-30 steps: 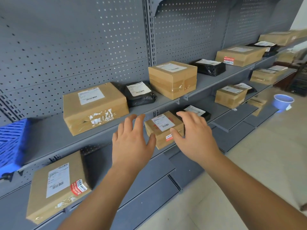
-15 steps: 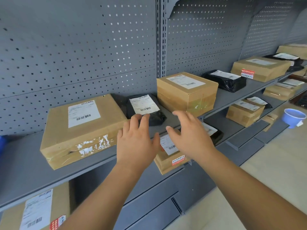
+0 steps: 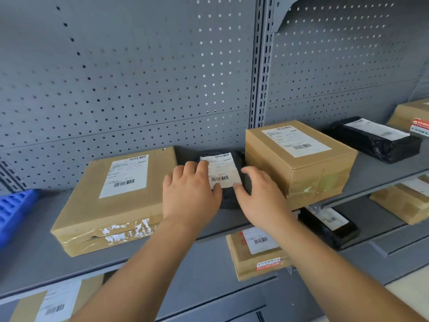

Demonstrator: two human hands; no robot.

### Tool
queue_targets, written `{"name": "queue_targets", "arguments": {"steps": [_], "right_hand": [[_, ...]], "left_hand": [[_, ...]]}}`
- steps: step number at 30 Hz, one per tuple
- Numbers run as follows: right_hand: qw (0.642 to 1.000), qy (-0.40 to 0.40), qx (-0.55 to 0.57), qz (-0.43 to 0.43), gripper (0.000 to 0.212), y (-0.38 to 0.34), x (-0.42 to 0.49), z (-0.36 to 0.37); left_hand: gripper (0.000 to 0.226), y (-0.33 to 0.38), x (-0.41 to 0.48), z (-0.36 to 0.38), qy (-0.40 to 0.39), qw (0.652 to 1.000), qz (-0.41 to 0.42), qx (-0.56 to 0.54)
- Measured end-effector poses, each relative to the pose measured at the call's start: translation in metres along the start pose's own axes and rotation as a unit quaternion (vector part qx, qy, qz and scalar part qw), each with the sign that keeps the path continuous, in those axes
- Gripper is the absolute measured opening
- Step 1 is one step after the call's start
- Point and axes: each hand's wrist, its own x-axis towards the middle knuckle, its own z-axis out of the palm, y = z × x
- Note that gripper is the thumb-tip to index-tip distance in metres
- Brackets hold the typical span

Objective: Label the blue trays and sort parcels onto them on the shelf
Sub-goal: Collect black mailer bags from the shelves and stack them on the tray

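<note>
A small black bag parcel (image 3: 222, 173) with a white barcode label lies at the back of the upper grey shelf (image 3: 32, 273), between two cardboard boxes. My left hand (image 3: 190, 191) rests over its left side, fingers spread, thumb near the label's lower edge. My right hand (image 3: 260, 196) lies over its right side, fingers apart. Neither hand has visibly closed around the parcel. A blue tray (image 3: 14, 212) shows only its corner at the far left of the same shelf.
A wide flat cardboard box (image 3: 116, 205) sits left of the bag, a taller box (image 3: 299, 159) right of it, then another black parcel (image 3: 376, 142). On the lower shelf lie a small box (image 3: 255, 254) and a black parcel (image 3: 329, 224). Pegboard backs the shelves.
Both hands have risen from the small box on the lower shelf to the black bag parcel on the upper shelf. The view has moved closer and upward.
</note>
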Motion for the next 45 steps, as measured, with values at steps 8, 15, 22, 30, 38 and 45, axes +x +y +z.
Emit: {"name": "queue_targets", "arguments": {"steps": [8,15,22,30,38,45], "right_hand": [[0.990,-0.105,0.077,0.060,0.031,0.009,0.024,0.005],[0.971,-0.136,0.164,0.112,0.030,0.013,0.033,0.007],[0.947,-0.124,0.248,0.161,0.039,0.013,0.035,0.008],[0.926,-0.092,0.320,0.175,0.053,0.015,0.037,0.011],[0.918,-0.046,0.364,0.150,0.058,0.010,0.030,0.004],[0.929,-0.011,0.357,0.098,0.055,0.002,0.015,-0.014]], "left_hand": [[0.043,0.027,0.035,0.011,-0.172,0.976,-0.078,0.111],[0.045,0.043,0.049,0.015,-0.222,0.960,-0.100,0.139],[0.047,0.050,0.050,0.021,-0.211,0.966,-0.129,0.075],[0.034,0.050,0.041,0.016,-0.118,0.977,-0.159,-0.076],[0.042,0.050,0.028,-0.003,-0.057,0.957,-0.186,-0.215],[0.052,0.046,0.010,-0.016,0.061,0.933,-0.184,-0.302]]}}
